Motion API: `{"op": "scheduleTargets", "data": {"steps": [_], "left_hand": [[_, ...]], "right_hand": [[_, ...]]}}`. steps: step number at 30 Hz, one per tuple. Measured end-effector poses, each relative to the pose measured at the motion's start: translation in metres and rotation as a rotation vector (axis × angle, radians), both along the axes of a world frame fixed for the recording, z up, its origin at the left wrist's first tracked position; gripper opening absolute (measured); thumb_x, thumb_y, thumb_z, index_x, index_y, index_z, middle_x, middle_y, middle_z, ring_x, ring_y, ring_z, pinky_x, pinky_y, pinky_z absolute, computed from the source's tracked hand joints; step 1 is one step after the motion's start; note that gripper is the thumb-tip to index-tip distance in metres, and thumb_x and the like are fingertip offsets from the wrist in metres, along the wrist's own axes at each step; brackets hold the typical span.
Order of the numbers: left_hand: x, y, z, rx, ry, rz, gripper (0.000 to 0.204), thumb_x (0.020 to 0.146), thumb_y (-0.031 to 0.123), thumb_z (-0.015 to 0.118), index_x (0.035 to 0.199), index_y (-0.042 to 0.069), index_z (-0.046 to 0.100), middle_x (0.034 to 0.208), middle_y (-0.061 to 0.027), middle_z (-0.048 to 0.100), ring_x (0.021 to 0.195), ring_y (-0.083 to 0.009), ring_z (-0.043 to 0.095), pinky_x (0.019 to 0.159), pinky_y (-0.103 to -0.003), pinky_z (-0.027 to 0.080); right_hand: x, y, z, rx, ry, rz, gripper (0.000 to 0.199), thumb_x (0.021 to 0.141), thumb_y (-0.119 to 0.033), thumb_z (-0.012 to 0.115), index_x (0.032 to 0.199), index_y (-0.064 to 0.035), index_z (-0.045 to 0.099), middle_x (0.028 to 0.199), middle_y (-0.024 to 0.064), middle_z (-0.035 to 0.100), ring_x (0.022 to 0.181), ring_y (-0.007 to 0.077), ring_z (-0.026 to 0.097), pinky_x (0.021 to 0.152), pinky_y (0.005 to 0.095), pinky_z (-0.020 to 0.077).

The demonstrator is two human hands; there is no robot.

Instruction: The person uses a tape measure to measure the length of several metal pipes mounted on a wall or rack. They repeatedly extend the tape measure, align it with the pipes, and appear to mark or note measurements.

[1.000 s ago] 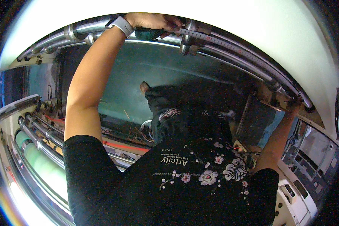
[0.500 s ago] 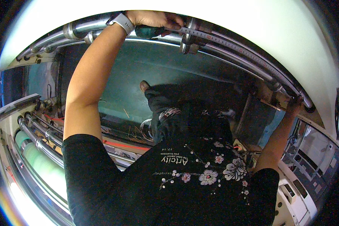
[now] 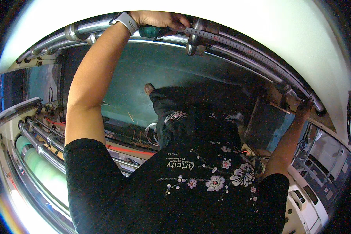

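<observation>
While gripped: one green-handled tool point(image 3: 154, 31)

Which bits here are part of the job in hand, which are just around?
In hand:
left hand
teal-handled tool gripped in it
metal bracket on the ruled rail
right hand on the rail's far end

Just around:
steel rollers
green roller
red cable
control panel

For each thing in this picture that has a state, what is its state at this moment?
Left hand: raised, closed around the teal-handled tool.
Teal-handled tool: gripped, lying along the shiny metal rail.
Shiny metal rail: fixed, with a ruler scale along it.
Dark metal clamp block: sitting on the rail.
Right hand: stretched out to the rail's end; grip unclear.
Grey wristwatch: worn on the left wrist.
</observation>
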State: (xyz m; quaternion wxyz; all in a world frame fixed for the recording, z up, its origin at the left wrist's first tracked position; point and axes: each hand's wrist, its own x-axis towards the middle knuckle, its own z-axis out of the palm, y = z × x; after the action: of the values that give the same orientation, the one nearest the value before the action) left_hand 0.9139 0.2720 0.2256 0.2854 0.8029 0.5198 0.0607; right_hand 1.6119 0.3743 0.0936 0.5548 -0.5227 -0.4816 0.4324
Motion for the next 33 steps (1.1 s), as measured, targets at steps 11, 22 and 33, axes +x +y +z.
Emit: {"op": "scheduleTargets", "data": {"steps": [11, 22, 33], "left_hand": [[0.000, 0.002, 0.000, -0.003, -0.004, -0.007, 0.023, 0.077, 0.019, 0.056, 0.096, 0.006, 0.059, 0.091, -0.0072, 0.061, 0.085, -0.0179, 0.056, 0.075, -0.029, 0.044], [-0.001, 0.004, 0.001, -0.013, -0.003, -0.014, 0.022, 0.077, 0.017, 0.056, 0.096, 0.006, 0.059, 0.091, -0.0068, 0.061, 0.086, -0.0176, 0.056, 0.075, -0.029, 0.044], [-0.004, 0.002, 0.001, -0.003, 0.005, -0.007, 0.022, 0.077, 0.016, 0.056, 0.096, 0.006, 0.058, 0.091, -0.0065, 0.061, 0.086, -0.0174, 0.056, 0.075, -0.028, 0.044]], "right_hand": [[-0.005, -0.009, 0.012, 0.011, 0.233, 0.108, 0.013, 0.082, -0.016, 0.046, 0.089, -0.0062, 0.049, 0.088, 0.0068, 0.055, 0.078, 0.0159, 0.050, 0.062, 0.0247, 0.0412], [-0.048, -0.033, 0.042, 0.026, 0.125, 0.160, 0.021, 0.077, -0.014, 0.046, 0.094, -0.0033, 0.051, 0.095, 0.0088, 0.055, 0.081, 0.0174, 0.052, 0.062, 0.0232, 0.0422], [-0.096, -0.047, 0.067, 0.038, 0.269, 0.459, 0.037, 0.082, -0.035, 0.046, 0.105, -0.0051, 0.048, 0.099, 0.0113, 0.055, 0.082, 0.0209, 0.055, 0.063, 0.0288, 0.0465]]}}
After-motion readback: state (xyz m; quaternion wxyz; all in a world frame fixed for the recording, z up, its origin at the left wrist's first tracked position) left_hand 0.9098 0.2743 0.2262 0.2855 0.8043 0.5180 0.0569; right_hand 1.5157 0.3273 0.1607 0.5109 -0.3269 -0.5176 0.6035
